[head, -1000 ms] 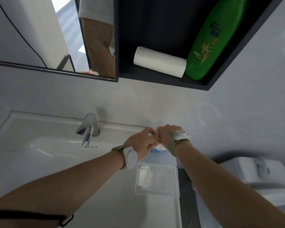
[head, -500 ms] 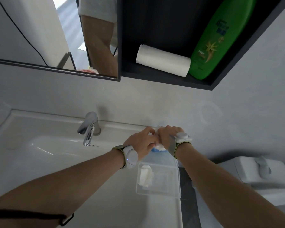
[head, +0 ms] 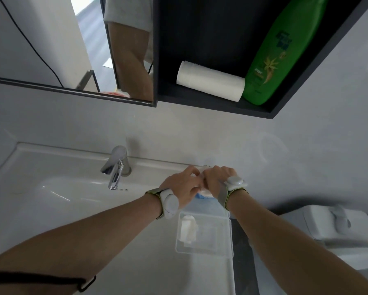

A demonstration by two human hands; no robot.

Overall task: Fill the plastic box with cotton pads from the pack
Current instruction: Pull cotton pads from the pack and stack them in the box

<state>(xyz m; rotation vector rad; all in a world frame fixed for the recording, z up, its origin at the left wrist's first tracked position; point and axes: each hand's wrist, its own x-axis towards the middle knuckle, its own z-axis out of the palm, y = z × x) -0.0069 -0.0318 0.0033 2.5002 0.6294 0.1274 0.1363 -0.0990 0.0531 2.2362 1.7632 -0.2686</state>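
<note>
It was a home bathroom. A white ceramic washbasin stood against a pale grey wall, with a chrome mixer tap at its back edge. A mirror hung above it, beside a dark open cabinet shelf that held a white paper roll and a green shampoo bottle. Just past the basin's right edge sat a white toilet cistern with its flush lever.
</note>
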